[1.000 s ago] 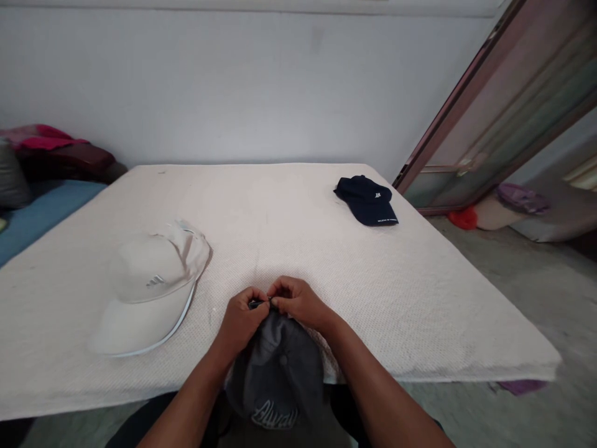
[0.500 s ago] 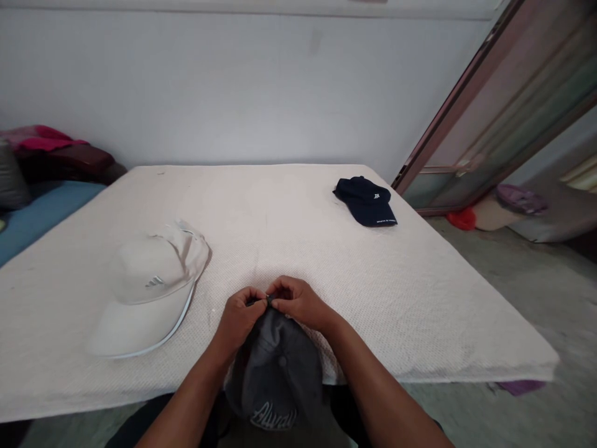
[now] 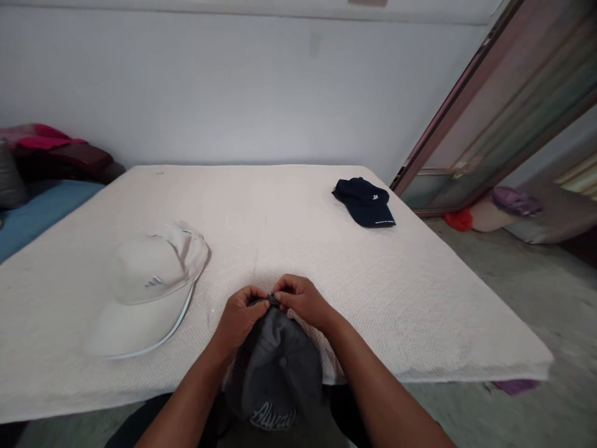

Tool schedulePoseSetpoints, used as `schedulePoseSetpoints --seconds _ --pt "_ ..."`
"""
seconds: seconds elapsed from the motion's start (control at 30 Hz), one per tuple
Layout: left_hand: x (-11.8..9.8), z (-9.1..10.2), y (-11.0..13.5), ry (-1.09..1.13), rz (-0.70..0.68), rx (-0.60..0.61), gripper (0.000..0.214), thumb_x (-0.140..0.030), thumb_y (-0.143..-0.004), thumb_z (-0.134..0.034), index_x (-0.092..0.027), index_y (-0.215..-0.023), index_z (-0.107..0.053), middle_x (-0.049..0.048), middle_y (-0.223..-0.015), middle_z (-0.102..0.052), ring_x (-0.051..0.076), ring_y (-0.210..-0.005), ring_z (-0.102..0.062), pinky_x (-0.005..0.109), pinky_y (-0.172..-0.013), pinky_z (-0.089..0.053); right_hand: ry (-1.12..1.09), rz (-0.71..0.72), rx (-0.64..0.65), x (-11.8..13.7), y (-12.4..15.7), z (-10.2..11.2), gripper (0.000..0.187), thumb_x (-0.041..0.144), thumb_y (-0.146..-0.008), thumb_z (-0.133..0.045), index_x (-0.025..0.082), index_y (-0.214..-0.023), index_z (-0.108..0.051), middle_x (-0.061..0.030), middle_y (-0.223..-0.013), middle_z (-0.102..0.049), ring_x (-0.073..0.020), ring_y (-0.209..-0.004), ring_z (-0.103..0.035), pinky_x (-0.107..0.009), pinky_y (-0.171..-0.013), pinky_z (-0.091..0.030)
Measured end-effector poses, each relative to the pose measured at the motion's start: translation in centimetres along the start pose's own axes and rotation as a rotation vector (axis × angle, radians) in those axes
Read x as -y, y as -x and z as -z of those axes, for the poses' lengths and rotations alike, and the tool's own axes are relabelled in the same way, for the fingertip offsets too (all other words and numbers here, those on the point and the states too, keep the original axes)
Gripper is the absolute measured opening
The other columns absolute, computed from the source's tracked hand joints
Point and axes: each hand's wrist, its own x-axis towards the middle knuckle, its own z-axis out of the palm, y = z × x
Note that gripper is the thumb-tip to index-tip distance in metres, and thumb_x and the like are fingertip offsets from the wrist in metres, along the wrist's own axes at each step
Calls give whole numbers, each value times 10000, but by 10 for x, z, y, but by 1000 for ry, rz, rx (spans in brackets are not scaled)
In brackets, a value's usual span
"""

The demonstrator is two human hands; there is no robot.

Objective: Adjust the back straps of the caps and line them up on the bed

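The left hand [image 3: 239, 317] and the right hand [image 3: 303, 300] both pinch the back strap [image 3: 273, 301] of a dark grey baseball cap [image 3: 282, 376], at the near edge of the desk [image 3: 261, 211]. Its lettering reads "Alway". At left, a cream cap [image 3: 149, 267] carries Adidas-like bars; farther right, the navy cap [image 3: 364, 202] has unreadable brim writing.

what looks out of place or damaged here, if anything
Only a purple item seems out of place, poking out below the table's near edge at right. Nothing appears spilled or damaged: the white cap and navy cap lie on the table, and the left hand and right hand hold the gray cap.
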Motion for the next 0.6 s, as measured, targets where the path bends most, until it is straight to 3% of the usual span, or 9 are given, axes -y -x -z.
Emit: schedulePoseSetpoints --seconds 0.23,0.6 --pt "1 2 1 -56 -9 20 217 -300 -635 -678 -171 -789 -595 -35 -634 -595 121 -552 -526 241 -535 -396 15 -29 18 -3 -2 -2 21 148 -716 -581 158 -698 -579 26 -570 -529 -89 -513 -490 -209 -484 -394" --pt "4 4 0 -155 -26 -17 117 -263 -652 -609 -177 -710 -555 -55 -562 -512 97 -496 -433 218 -478 -325 -4 -9 48 -9 -5 -7 8 159 -720 -585 151 -721 -585 26 -596 -521 -85 -529 -469 -212 -497 -380"
